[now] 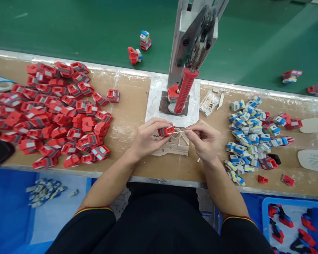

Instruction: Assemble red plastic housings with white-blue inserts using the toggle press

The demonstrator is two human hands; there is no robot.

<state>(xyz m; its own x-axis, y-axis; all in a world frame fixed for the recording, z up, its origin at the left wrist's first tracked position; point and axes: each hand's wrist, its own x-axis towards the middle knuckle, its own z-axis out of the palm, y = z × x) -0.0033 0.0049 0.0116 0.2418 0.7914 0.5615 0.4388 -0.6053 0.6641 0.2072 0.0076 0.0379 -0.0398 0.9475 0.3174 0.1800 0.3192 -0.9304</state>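
Note:
My left hand [149, 137] pinches a small red plastic part [164, 131] between thumb and fingers, with a hollow facing right. In my right hand [205, 139] is a thin cotton swab [178, 132], held like a pencil, its tip at the red part's opening. Just behind and below the swab sits a small round dish [176, 134]; more swabs [184, 140] lie by it on a torn piece of cardboard [172, 151]. Beyond my hands stands a hand press with a red lever grip [186, 91]. Another red part [172, 92] rests on its base.
Many red parts [58, 116] are heaped at left; white, blue and yellow parts [246, 134] at right. A bag of swabs [209, 103] lies beside the press. Behind is a green belt [95, 31] carrying several assembled pieces. A blue tray [266, 218] is at lower right.

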